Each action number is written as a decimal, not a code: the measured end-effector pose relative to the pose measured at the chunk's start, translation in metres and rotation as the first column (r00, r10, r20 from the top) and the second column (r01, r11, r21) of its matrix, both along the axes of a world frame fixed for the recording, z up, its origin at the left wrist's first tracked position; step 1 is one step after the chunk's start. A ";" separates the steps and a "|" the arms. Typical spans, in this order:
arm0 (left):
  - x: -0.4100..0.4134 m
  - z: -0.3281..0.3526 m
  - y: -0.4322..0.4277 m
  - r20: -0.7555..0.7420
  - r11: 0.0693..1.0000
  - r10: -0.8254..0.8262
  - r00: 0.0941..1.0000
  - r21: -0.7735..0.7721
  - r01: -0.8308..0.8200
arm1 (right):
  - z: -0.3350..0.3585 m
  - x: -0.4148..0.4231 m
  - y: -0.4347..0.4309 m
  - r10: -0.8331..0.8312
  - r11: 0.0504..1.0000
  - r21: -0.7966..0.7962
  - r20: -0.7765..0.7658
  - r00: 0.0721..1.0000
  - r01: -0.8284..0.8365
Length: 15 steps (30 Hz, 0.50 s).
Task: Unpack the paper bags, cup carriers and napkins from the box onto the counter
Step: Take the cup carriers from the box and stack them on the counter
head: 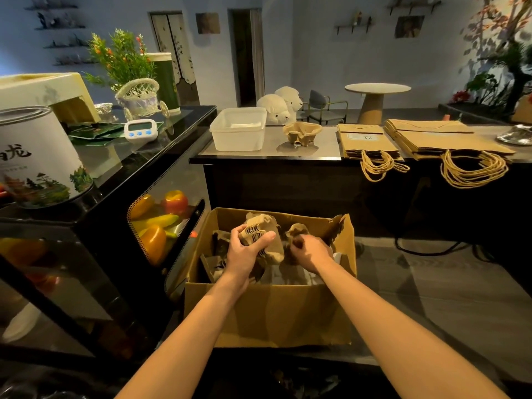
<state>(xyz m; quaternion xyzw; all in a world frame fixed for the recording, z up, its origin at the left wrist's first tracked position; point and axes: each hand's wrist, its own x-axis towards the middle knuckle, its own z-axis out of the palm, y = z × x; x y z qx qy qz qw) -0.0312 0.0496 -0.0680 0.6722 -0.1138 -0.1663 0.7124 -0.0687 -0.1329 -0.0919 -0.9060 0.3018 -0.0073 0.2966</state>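
An open cardboard box [267, 312] stands on the floor below the counter [270, 145]. Inside it, my left hand [244, 254] grips a stack of brown pulp cup carriers [259, 231], tilted on edge. My right hand [311, 251] is closed around another cup carrier [296, 230] just to the right. White napkins [290, 276] show at the box bottom. On the counter sit one cup carrier stack [302, 133] and two piles of brown paper bags [368, 141] [443, 138], their twine handles hanging over the front edge.
A clear plastic tub [239, 132] holding white paper stands left of the counter's carriers. A display case [161, 226] with fake peppers sits left of the box. A digital timer [141, 131], a tea tin [37, 156] and a wicker basket [141, 97] are on the black side counter.
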 end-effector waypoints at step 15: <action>0.002 0.012 0.024 0.035 0.993 0.095 0.995 -0.069 -0.092 | 0.056 -0.022 0.070 0.236 0.930 0.087 0.606 0.760 -0.358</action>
